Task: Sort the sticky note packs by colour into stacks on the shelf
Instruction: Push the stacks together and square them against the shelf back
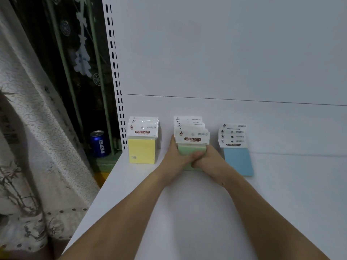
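Nearest, two bare forearms are seen reaching forward over the white shelf (187, 212). Both hands are met at the green stack (189, 150) in the middle of the shelf. The left hand (176, 158) is laid against the stack's left side, fingers running up along its edge, thumb curled over the near face. The right hand (206, 158) is wrapped round the stack's right side, thumb tucked in front, touching the left thumb. The green stack is thus gripped from both sides; its white header cards marked "STICKY NOTE" are fanned upward behind the fingers.

To the left, well apart, the yellow stack (142, 152) is stood near the shelf's left edge, header cards bunched on top, untouched. To the right, the blue stack (238, 162) is laid flatter, several header cards stepped one behind another, also untouched. All three stacks are lined in a row close to the shelf's back panel (225, 53).

Off the shelf on the left, a blue Pepsi can (99, 144) is stood upright on a green ledge, beside the perforated shelf upright (116, 81). A patterned curtain (28, 147) is hung further left.
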`<move>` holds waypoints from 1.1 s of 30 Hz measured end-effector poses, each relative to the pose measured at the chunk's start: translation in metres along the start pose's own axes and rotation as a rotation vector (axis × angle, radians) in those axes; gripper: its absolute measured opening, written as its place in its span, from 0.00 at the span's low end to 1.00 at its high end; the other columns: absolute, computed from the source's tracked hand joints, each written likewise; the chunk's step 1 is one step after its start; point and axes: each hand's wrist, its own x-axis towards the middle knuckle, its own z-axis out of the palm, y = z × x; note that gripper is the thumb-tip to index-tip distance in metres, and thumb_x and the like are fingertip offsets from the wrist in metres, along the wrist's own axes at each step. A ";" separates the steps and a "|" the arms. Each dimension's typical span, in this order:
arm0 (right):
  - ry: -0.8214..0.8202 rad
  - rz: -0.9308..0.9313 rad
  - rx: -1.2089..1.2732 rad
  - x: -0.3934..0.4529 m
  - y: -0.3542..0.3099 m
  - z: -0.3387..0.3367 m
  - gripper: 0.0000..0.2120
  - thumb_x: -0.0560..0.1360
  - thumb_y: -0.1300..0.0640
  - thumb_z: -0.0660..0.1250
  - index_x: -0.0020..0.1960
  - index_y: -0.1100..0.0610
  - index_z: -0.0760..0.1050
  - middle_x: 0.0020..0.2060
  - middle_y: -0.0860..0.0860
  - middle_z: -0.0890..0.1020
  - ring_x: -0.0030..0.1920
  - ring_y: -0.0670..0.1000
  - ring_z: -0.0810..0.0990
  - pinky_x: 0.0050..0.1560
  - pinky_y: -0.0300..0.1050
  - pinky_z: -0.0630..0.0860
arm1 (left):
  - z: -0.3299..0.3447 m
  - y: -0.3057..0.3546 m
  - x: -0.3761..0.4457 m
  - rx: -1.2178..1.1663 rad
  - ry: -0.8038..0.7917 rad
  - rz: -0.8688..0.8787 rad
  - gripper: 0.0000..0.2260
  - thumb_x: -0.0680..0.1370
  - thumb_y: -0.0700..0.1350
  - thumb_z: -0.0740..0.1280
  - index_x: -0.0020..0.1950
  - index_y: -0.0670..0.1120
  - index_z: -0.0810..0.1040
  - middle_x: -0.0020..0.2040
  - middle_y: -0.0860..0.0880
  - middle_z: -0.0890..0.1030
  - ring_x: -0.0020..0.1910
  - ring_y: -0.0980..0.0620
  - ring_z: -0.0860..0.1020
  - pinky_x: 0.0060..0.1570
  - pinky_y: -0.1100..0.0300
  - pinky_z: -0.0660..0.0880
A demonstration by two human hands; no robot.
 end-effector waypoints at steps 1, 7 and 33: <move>0.007 0.008 0.015 0.000 0.000 0.000 0.38 0.57 0.70 0.64 0.66 0.53 0.73 0.57 0.49 0.83 0.60 0.50 0.80 0.61 0.49 0.77 | 0.000 -0.001 0.000 -0.006 -0.006 -0.021 0.35 0.67 0.42 0.78 0.70 0.45 0.66 0.62 0.47 0.80 0.60 0.51 0.80 0.54 0.60 0.78; 0.005 0.082 0.004 -0.006 -0.001 -0.005 0.36 0.61 0.72 0.67 0.68 0.54 0.69 0.58 0.50 0.81 0.60 0.51 0.80 0.53 0.43 0.78 | -0.014 0.007 -0.002 -0.007 -0.047 -0.112 0.36 0.60 0.33 0.65 0.67 0.46 0.65 0.59 0.46 0.79 0.58 0.48 0.78 0.53 0.54 0.77; 0.090 0.179 0.005 -0.024 -0.022 0.005 0.33 0.67 0.74 0.59 0.67 0.49 0.65 0.52 0.46 0.78 0.54 0.47 0.77 0.47 0.41 0.75 | -0.006 0.029 -0.022 0.017 -0.003 -0.248 0.36 0.64 0.37 0.64 0.72 0.48 0.62 0.61 0.48 0.79 0.59 0.48 0.78 0.59 0.52 0.75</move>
